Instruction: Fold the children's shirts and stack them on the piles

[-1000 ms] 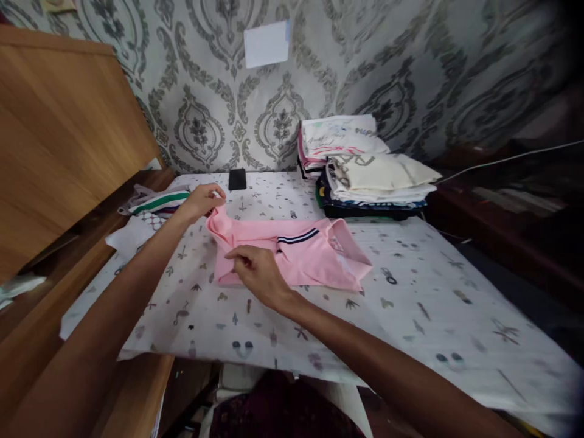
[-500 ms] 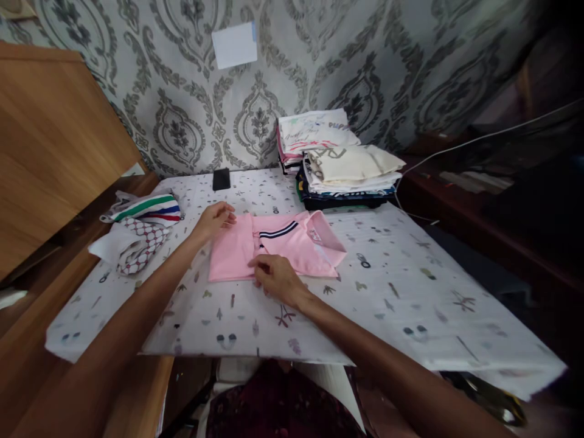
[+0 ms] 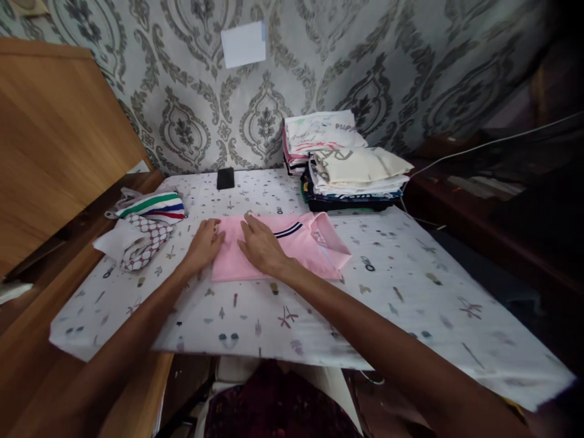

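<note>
A light-pink, folded fabric shirt (image 3: 303, 249) is lying near the middle of a desk (image 3: 205, 322) covered in white printed cloth, its collar pointing right. The right hand (image 3: 262, 243) is pressing palm-down on the shirt, fingers extended and gripping nothing. The left hand (image 3: 204, 244) is touching the shirt's left edge, fingers loosely bent and thumb standing apart from them. A navy-and-white striped trim (image 3: 288, 230) is showing on the pink fabric, and a small printed mark (image 3: 319, 236) is sitting inside the collar, too small to read.

Behind and to the right, two stacks of folded clothes are standing side by side. The white top garment (image 3: 322, 131) of the rear stack is bearing coloured handwriting-style lettering, too blurred to read; the cream top garment (image 3: 360, 167) of the front stack is showing large, partly hidden letters. A black, flat rectangular object (image 3: 225, 179) is lying near the wall, its surface showing no readable brand.
</note>
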A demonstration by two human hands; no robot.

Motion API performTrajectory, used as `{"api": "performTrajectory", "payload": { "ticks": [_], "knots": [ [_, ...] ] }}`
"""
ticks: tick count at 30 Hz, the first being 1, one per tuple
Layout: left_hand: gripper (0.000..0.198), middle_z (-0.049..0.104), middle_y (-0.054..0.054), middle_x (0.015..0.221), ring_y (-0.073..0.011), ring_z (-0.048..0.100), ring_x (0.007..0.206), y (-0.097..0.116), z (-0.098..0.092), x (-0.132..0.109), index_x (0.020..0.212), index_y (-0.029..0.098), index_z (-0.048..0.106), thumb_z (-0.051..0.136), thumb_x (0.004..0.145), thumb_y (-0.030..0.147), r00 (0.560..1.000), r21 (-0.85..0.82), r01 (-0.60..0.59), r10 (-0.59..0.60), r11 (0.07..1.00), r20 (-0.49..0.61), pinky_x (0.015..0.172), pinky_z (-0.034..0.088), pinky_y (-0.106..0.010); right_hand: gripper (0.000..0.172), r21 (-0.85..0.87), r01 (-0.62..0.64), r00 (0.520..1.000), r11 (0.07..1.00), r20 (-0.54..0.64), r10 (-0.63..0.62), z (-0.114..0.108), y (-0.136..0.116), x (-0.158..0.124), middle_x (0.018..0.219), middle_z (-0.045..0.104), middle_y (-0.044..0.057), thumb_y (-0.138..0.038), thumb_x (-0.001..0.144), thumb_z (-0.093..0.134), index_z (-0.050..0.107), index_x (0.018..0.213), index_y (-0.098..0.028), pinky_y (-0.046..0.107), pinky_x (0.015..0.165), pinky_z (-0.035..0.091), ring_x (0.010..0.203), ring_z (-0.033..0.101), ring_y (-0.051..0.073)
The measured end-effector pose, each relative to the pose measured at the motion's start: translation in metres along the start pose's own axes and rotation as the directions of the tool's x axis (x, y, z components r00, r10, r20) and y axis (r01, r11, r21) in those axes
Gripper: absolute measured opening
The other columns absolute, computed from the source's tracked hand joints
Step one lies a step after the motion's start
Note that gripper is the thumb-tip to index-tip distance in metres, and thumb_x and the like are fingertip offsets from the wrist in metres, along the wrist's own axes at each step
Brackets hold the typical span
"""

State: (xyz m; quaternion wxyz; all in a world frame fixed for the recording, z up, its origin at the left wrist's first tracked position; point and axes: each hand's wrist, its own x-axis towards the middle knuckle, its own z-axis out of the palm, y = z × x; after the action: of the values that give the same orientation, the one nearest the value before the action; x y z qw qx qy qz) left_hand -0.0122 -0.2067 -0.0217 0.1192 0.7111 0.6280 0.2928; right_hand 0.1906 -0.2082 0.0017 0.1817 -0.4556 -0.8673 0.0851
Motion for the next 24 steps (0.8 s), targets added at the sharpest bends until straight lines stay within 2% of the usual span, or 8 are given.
{"api": "performTrajectory", "payload": {
  "ticks": [3,6,8,12,15,18,21,24],
  "knots": [
    [0.039,0.067,-0.012,0.113,-0.0248,0.066,0.100,-0.013,-0.004,0.016,0.123,0.016,0.060,0.048,0.092,0.037,0.995,0.000,0.093,-0.093,0.996,0.029,0.092,0.055,-0.042,0.054,-0.066,-0.017,0.994,0.998,0.105,0.024,0.014,0.000,0.005,0.154,0.043,0.028,-0.034,0.100,0.050,0.050,0.142,0.000,0.051,0.118,0.030,0.148,0.035,0.033],
    [0.044,0.064,-0.015,0.130,-0.0267,0.058,0.123,-0.012,0.001,0.026,0.130,0.014,0.059,0.041,0.096,0.037,0.997,0.078,-0.082,0.080,0.994,0.021,0.109,0.045,-0.043,0.057,-0.102,-0.027,0.995,0.994,0.094,0.037,0.019,-0.001,0.004,0.155,0.042,0.029,-0.037,0.101,0.046,0.049,0.143,0.002,0.052,0.120,0.025,0.150,0.033,0.034],
    [0.050,0.056,-0.014,0.146,-0.0266,0.046,0.141,-0.005,0.008,0.033,0.139,0.015,0.055,0.035,0.100,0.040,0.975,0.110,-0.210,0.201,0.971,0.092,0.119,0.033,-0.044,0.059,-0.119,-0.009,0.998,0.993,0.053,0.015,0.021,-0.005,0.002,0.155,0.041,0.030,-0.036,0.101,0.046,0.047,0.145,0.004,0.052,0.122,0.022,0.151,0.031,0.034],
    [0.059,0.041,-0.008,0.161,-0.0206,0.029,0.152,0.011,0.023,0.054,0.151,0.019,0.045,0.023,0.103,0.047,0.855,0.067,-0.351,0.291,0.934,0.429,0.125,0.019,-0.040,0.060,-0.108,0.027,1.000,0.994,-0.006,-0.028,0.033,-0.018,-0.011,0.152,0.046,0.030,-0.039,0.101,0.047,0.050,0.142,0.004,0.050,0.122,0.024,0.148,0.036,0.034],
    [0.062,0.027,-0.004,0.167,-0.0187,0.017,0.156,0.016,0.031,0.069,0.158,0.024,0.034,0.022,0.103,0.051,0.778,0.051,-0.370,0.279,0.928,0.562,0.126,0.009,-0.044,0.063,-0.072,0.007,1.000,0.997,-0.019,-0.008,0.040,-0.023,-0.020,0.152,0.045,0.031,-0.043,0.101,0.048,0.048,0.143,0.004,0.050,0.121,0.027,0.146,0.038,0.034],
    [0.061,0.021,-0.002,0.169,-0.0204,0.009,0.158,0.017,0.038,0.080,0.160,0.030,0.029,0.025,0.103,0.053,0.776,0.064,-0.347,0.248,0.936,0.580,0.125,0.000,-0.052,0.067,-0.049,-0.007,1.000,0.999,-0.005,0.007,0.042,-0.024,-0.024,0.153,0.041,0.033,-0.043,0.101,0.049,0.043,0.147,0.006,0.051,0.122,0.026,0.147,0.037,0.035],
    [0.060,0.023,-0.002,0.168,-0.0238,0.010,0.158,0.021,0.045,0.091,0.156,0.033,0.037,0.034,0.101,0.056,0.793,0.059,-0.297,0.212,0.953,0.571,0.123,-0.003,-0.057,0.067,-0.053,-0.014,1.000,0.998,0.010,0.015,0.041,-0.023,-0.022,0.154,0.040,0.033,-0.042,0.101,0.048,0.042,0.148,0.007,0.052,0.122,0.025,0.148,0.035,0.036],
    [0.053,0.039,-0.006,0.162,-0.0257,0.024,0.155,0.025,0.050,0.099,0.144,0.028,0.054,0.043,0.098,0.052,0.900,-0.033,-0.153,0.153,0.988,0.409,0.125,0.008,-0.052,0.061,-0.080,0.001,1.000,0.997,0.001,-0.001,0.039,-0.022,-0.022,0.153,0.044,0.030,-0.040,0.102,0.047,0.046,0.145,0.003,0.053,0.120,0.027,0.148,0.036,0.035]
  ]
}}
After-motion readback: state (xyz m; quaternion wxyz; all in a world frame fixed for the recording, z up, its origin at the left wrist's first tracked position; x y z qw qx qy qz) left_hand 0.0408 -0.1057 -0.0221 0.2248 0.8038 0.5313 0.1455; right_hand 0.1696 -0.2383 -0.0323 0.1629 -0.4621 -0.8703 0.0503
